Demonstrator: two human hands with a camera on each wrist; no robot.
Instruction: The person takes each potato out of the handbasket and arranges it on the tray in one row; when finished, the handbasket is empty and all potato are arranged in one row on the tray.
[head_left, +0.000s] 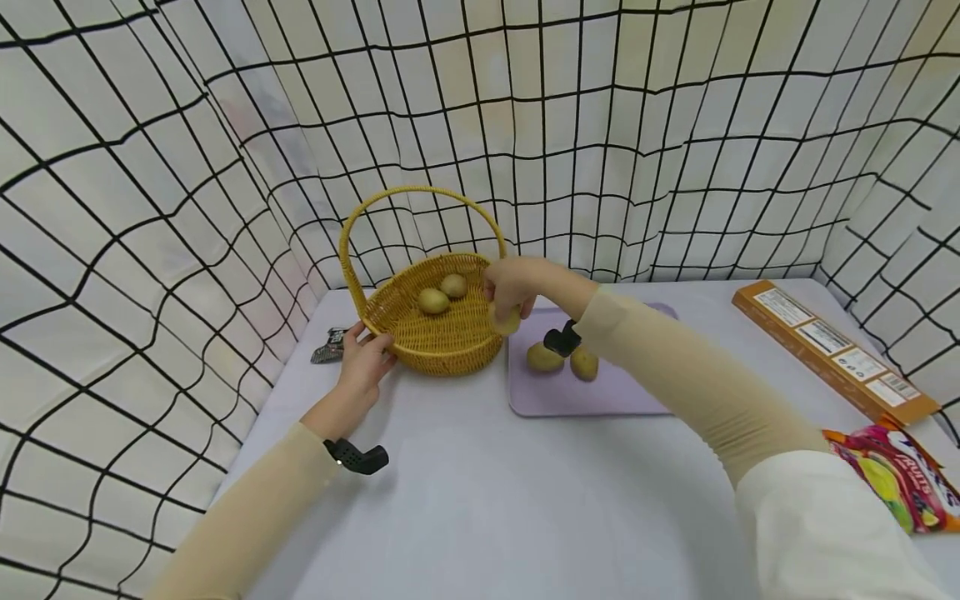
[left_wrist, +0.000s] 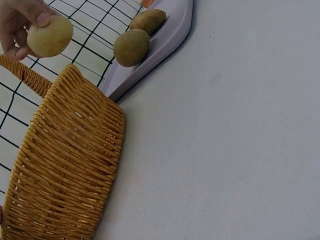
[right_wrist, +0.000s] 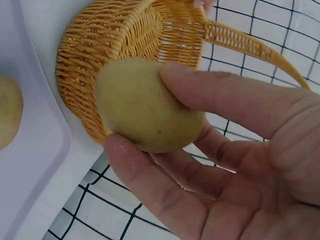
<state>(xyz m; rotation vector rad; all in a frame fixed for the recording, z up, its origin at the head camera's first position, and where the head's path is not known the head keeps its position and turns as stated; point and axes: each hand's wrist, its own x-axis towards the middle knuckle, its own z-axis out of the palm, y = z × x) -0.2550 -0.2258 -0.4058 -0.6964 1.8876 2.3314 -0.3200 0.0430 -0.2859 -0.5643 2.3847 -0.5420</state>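
- Clearly, only the head view shows two potatoes [head_left: 433, 301] inside the basket [head_left: 444, 363].
- Right wrist view: the right hand [right_wrist: 250, 185] pinches another potato [right_wrist: 142, 107], thumb against fingers, near the basket.
- The left hand [head_left: 363, 363] grips the basket's edge, barely visible from its wrist.

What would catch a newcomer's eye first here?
Probably the tall-handled yellow basket, with two potatoes inside and the left hand at its left edge. Next, the right hand, holding another potato by the basket's right side. Two more potatoes lie on the lilac tray alongside.
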